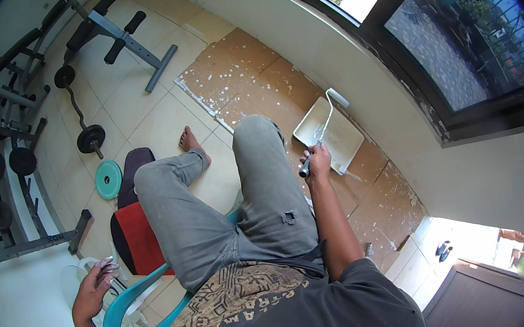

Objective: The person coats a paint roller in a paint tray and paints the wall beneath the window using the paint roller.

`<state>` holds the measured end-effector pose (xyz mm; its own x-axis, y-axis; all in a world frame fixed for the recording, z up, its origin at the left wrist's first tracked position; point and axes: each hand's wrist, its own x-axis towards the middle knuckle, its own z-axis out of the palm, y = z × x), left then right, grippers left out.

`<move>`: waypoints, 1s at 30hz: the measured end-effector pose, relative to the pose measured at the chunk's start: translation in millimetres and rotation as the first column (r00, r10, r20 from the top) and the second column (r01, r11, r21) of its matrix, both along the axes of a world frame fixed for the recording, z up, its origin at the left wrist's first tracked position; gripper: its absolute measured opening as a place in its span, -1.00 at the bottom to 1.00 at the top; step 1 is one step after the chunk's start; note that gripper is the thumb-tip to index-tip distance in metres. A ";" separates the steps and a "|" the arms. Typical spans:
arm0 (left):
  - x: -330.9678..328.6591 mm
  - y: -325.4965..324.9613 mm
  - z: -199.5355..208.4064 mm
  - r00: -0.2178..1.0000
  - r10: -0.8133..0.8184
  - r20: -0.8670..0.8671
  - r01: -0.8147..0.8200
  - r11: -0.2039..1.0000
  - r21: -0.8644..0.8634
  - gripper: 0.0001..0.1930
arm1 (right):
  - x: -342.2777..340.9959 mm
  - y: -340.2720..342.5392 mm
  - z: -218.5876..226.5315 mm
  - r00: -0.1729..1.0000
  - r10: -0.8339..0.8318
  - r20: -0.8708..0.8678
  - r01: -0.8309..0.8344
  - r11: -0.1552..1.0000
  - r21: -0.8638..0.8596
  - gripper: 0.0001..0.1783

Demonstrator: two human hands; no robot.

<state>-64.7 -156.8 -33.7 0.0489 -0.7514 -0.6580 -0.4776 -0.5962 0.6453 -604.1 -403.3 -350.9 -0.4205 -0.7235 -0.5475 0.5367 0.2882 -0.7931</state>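
Off-white and shallow, the rectangular paint tray (342,136) lies on brown floor covering (224,74) beside the white wall (404,125), below a dark-framed window (449,49). Its inside is coated in whitish paint, with greyish patches along the bottom (how deep any wet paint stands I cannot tell), and a pale smear marks the covering just beyond its near corner. White drops and flecks speckle the rest of that covering.

At the tray's left side is the paint roller (328,120): its dark handle (304,170) sits in the right hand (320,161), fingers pressed together and wrapped around the grip. The thin bent frame runs from there over the tray's left part to the white roller cover (338,98), which lies at the tray's far edge, close to the wall; whether it touches either one is unclear.

The left hand (91,290) hangs well apart from the tray, outside the armrest (127,304) of a teal chair. Its fingers are loosely curled and slightly apart, with white marks on them. Beyond the seated person's knee, a round teal weight plate (109,179) lies on cream tiles (151,107).
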 end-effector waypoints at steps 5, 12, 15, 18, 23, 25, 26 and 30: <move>-2.2 -5.5 4.4 0.996 -0.053 0.068 0.053 0.999 0.007 -0.43 | 53.3 -69.9 56.3 0.989 0.053 0.135 -0.026 0.981 -0.191 -0.85; -40.2 -73.1 20.0 0.877 -0.330 0.349 0.344 0.939 0.023 -0.57 | 98.9 -191.1 99.1 0.932 -0.014 0.361 0.145 0.930 -0.339 -0.87; -51.3 -97.1 -2.7 0.911 -0.375 0.169 0.346 0.921 0.180 -0.66 | 113.4 -217.1 109.9 0.918 -0.039 0.394 0.190 0.917 -0.352 -0.87; -55.7 -113.6 -45.9 0.885 -0.447 -0.129 0.458 0.788 0.411 -0.69 | 123.1 -233.6 110.9 0.935 -0.083 0.346 0.208 0.916 -0.342 -0.82; -71.3 -112.6 -124.9 0.815 -0.426 -0.393 0.577 0.662 0.478 -0.57 | 136.9 -247.5 96.1 0.914 -0.114 0.389 0.261 0.900 -0.349 -0.85; -80.4 -114.1 -137.6 0.818 -0.416 -0.398 0.571 0.667 0.478 -0.55 | 136.6 -261.9 90.2 0.902 -0.149 0.406 0.293 0.901 -0.319 -0.85; -82.3 -114.7 -142.9 0.819 -0.408 -0.404 0.569 0.672 0.475 -0.53 | 135.5 -270.0 84.9 0.889 -0.185 0.420 0.325 0.900 -0.291 -0.84; -88.9 -121.3 -151.7 0.874 -0.315 -0.369 0.475 0.711 0.518 -0.41 | 139.4 -315.0 61.5 0.889 -0.275 0.367 0.344 0.928 -0.139 -0.84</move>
<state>-153.6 -278.2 -185.5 -0.3792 -0.1363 -0.9152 -0.6370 -0.6790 0.3650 -464.7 -718.3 -289.4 -0.4575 -0.6931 -0.5571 0.8160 -0.0782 -0.5728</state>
